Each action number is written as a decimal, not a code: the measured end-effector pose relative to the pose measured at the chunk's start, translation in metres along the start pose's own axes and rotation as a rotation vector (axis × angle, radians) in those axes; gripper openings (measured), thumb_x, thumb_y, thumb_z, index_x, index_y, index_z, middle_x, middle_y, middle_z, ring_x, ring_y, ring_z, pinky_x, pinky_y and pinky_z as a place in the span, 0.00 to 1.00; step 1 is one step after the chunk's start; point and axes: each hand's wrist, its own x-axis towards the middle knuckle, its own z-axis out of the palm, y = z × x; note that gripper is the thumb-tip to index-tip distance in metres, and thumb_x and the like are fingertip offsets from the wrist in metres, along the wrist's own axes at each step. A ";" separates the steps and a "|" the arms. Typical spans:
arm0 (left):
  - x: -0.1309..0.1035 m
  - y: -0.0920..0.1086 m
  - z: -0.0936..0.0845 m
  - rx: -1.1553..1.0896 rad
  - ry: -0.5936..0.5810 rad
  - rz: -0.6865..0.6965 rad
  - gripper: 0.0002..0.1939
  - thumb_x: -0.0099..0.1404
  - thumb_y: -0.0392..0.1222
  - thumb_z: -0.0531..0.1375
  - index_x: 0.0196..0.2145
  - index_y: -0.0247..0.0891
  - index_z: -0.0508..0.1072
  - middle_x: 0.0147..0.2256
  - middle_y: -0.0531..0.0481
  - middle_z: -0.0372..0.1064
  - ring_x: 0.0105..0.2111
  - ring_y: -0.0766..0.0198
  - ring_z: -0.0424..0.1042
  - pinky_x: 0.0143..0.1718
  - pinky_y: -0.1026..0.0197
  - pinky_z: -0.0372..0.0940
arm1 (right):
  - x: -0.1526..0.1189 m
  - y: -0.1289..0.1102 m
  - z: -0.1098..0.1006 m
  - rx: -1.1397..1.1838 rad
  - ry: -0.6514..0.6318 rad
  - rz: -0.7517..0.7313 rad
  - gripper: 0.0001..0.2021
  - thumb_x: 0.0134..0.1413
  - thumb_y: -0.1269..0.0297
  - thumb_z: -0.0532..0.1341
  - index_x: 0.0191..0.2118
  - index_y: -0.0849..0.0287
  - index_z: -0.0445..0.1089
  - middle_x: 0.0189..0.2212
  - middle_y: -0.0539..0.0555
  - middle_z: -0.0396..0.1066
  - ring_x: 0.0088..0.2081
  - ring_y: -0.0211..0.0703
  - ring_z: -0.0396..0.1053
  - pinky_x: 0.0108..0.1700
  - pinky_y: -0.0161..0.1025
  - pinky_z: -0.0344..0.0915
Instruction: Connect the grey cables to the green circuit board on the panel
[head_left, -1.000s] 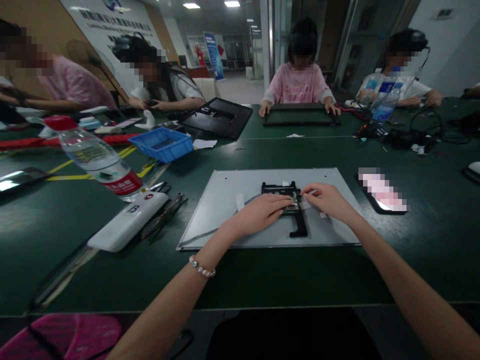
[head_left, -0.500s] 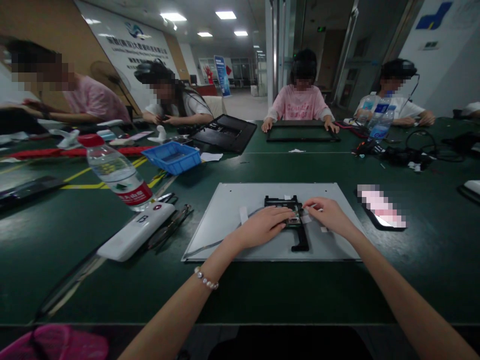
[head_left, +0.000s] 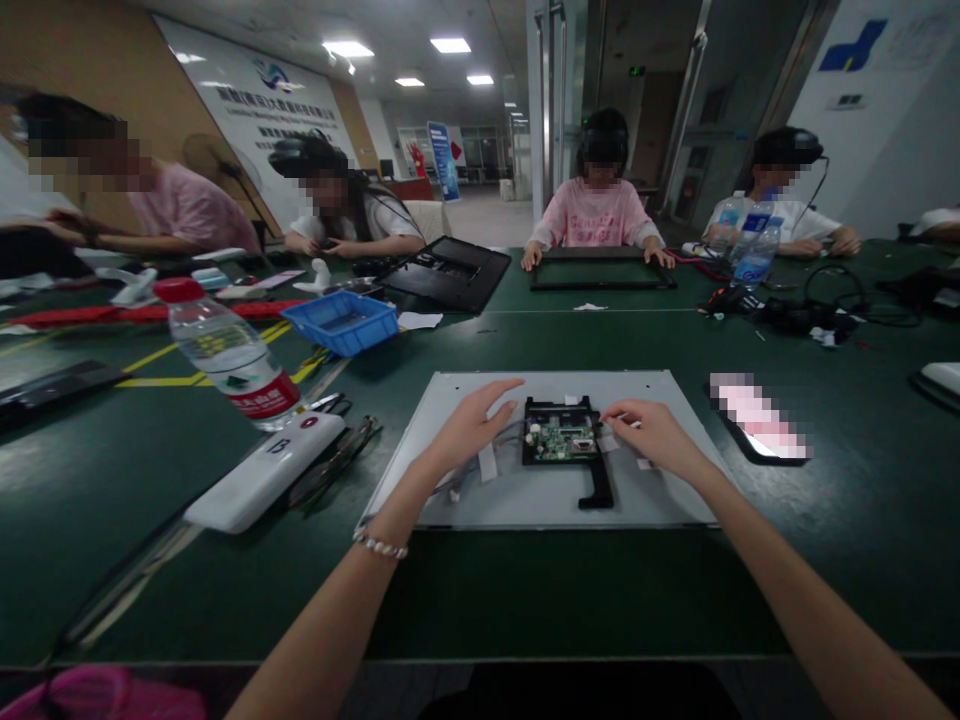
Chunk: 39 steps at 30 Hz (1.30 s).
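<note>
Circuit board (head_left: 566, 441) set in black frame (head_left: 598, 485) on grey panel (head_left: 660, 500). Left hand (head_left: 469, 430) spread beside frame, nothing visibly gripped; right hand's (head_left: 656, 432) fingers bunched at frame's right edge — grip cannot be told. Edge work apparently in hand; frame steadying seemingly needed next.

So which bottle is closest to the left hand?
The red-capped bottle by the white device; the blue-labelled bottles stand clustered across the table, much farther from the left hand.
</note>
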 end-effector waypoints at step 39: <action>-0.005 -0.054 -0.023 -0.040 -0.299 -0.119 0.11 0.61 0.42 0.52 0.37 0.41 0.73 0.37 0.51 0.74 0.36 0.63 0.70 0.39 0.61 0.63 | 0.000 0.015 -0.015 -0.033 -0.146 0.141 0.05 0.46 0.66 0.60 0.31 0.58 0.72 0.28 0.54 0.74 0.30 0.43 0.71 0.33 0.39 0.65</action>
